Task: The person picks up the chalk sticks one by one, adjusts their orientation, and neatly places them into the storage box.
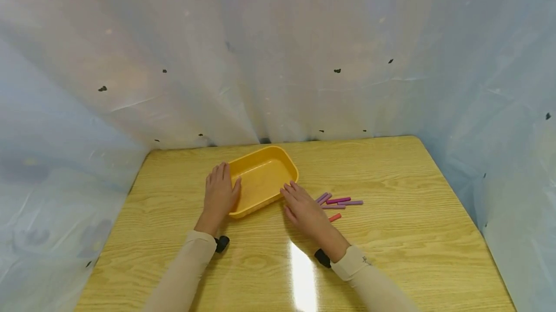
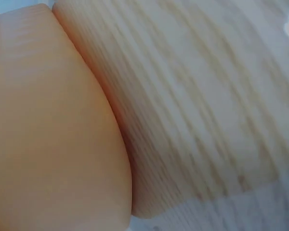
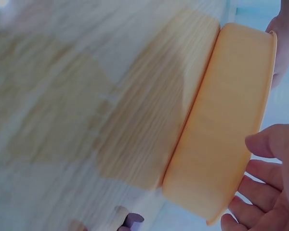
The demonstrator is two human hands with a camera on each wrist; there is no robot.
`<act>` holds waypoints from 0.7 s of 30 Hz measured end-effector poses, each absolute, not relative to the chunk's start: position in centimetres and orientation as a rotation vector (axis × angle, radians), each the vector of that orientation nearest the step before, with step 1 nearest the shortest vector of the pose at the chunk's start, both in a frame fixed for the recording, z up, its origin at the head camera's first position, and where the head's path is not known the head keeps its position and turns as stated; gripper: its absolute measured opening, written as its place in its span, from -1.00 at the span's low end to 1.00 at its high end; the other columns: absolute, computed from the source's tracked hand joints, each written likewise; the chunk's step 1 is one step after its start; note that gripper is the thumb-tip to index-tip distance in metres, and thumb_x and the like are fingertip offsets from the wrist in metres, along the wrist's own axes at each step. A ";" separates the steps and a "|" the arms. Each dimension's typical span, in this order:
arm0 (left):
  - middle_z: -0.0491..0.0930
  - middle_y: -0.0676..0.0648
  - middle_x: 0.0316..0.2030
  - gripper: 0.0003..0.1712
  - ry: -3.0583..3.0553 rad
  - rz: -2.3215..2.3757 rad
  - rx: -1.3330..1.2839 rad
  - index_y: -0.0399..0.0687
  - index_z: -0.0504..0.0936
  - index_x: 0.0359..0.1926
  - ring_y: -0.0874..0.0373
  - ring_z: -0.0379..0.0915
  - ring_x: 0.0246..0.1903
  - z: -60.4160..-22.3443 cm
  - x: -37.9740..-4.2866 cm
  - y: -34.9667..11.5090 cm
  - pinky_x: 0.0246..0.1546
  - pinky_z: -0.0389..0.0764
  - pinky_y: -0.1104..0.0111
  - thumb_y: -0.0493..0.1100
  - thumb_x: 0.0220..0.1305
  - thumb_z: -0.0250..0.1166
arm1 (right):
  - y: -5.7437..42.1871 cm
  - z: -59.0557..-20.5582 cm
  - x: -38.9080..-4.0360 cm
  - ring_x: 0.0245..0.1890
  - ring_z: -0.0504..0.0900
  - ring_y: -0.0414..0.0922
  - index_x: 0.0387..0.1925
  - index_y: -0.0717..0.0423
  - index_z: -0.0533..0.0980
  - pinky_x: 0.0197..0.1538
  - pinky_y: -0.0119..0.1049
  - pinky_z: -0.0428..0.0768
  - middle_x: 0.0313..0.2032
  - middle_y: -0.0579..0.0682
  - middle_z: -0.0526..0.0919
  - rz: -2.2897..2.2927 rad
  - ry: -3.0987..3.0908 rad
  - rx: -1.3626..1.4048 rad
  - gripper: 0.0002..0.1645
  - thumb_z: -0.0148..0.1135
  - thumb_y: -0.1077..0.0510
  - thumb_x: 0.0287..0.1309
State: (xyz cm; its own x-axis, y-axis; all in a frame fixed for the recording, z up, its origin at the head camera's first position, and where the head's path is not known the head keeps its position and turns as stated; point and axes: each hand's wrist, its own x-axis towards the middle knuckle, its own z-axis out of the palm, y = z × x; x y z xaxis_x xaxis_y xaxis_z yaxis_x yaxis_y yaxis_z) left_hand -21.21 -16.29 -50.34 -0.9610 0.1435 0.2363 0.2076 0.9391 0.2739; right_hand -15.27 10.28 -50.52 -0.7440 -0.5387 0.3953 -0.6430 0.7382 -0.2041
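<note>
Yellow tray: near left side partly covered by the left hand; cut off at the left wrist view's edge.
Left hand: just a sliver in the left wrist view; its hold on the tray seems unclear.
Sticks: right of the tray, some ends behind the right hand; blurred in the right wrist view.
Right hand: cropped by that view's edge.
Sleeve print: nearer than the tray, too small to read.
Table: near edge out of frame.
</note>
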 end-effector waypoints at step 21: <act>0.16 -0.28 0.30 -0.31 -2.835 -0.556 -0.323 -0.36 0.19 0.33 -0.20 -0.01 0.30 -50.6 -22.1 -16.9 0.30 -0.04 -0.02 0.00 0.35 0.07 | 9.1 -51.0 -13.6 0.25 0.29 0.11 0.18 0.28 0.40 0.24 -0.03 0.30 0.16 0.20 0.43 0.469 -2.629 0.801 -0.45 0.21 0.20 0.14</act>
State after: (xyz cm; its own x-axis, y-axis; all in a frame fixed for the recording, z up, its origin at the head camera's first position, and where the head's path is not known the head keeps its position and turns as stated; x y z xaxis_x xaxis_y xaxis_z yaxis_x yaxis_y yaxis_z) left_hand -22.07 -16.90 -50.64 -0.9484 0.1690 0.2684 0.2579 0.9035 0.3423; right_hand -13.63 9.06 -51.00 -0.7784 -0.4666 0.4200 -0.5832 0.7852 -0.2083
